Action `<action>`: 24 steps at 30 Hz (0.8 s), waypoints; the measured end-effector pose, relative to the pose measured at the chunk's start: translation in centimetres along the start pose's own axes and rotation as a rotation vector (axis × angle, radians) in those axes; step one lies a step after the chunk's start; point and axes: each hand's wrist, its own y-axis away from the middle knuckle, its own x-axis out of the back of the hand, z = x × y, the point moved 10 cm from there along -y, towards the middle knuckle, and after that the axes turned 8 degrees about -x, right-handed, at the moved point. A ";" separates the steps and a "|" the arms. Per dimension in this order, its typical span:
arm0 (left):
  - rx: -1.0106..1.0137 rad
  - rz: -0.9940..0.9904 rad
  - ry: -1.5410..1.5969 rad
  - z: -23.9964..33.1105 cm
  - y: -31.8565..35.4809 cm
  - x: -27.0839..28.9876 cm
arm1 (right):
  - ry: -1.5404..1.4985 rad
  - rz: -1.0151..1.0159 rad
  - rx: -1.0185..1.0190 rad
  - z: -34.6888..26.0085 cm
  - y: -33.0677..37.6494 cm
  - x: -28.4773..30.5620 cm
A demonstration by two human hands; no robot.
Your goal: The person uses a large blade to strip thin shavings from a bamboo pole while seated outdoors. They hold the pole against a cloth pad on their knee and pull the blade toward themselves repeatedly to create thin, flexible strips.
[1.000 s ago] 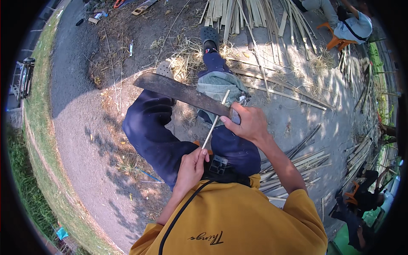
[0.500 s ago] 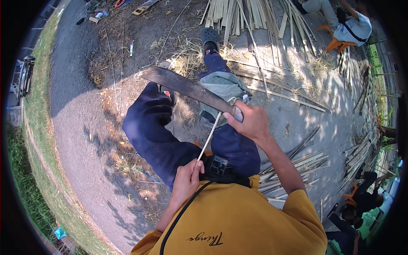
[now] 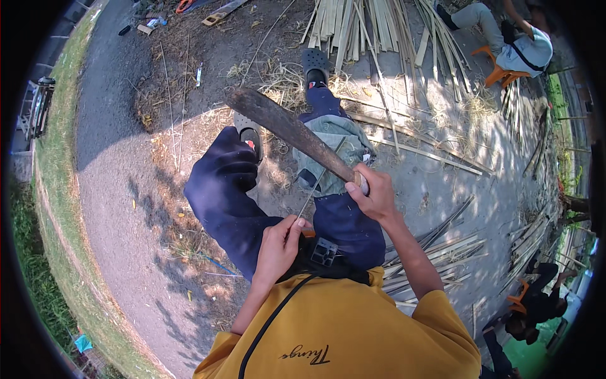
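My right hand [image 3: 377, 196] is wrapped around the handle of a machete [image 3: 287, 131]. Its broad, dark, worn blade slants up to the left, above my lap. Between thumb and fingers my left hand [image 3: 278, 249] pinches a thin strip of bamboo or wood [image 3: 307, 204], close to my waist. From there the strip runs up and to the right, toward the blade; where the two cross, I cannot tell whether they touch. Beneath the blade, a grey-green cloth [image 3: 355, 140] lies over my right leg.
Long pale strips [image 3: 360, 28] are heaped at the far side, with more strips [image 3: 442, 259] to my right. Curly shavings [image 3: 287, 88] litter the ground near my feet. A handsaw [image 3: 224, 11] lies far off. A person [image 3: 527, 50] sits on an orange stool [image 3: 502, 72] at the far right.
My left hand has moved forward, away from my waist, with the strip. The machete has tilted, and its tip has shifted slightly right. Less of the strip's pale face shows.
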 end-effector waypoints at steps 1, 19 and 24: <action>-0.059 0.007 0.018 -0.1 -0.8 -0.3 | -0.002 0.001 0.000 -0.2 -0.1 0.0; 0.100 -0.081 0.324 -2.6 -2.7 -4.9 | 0.354 -0.045 0.138 -3.6 -1.3 0.1; 0.012 0.006 0.183 -2.5 -0.7 -3.6 | 0.321 -0.046 0.022 -2.3 -1.5 0.2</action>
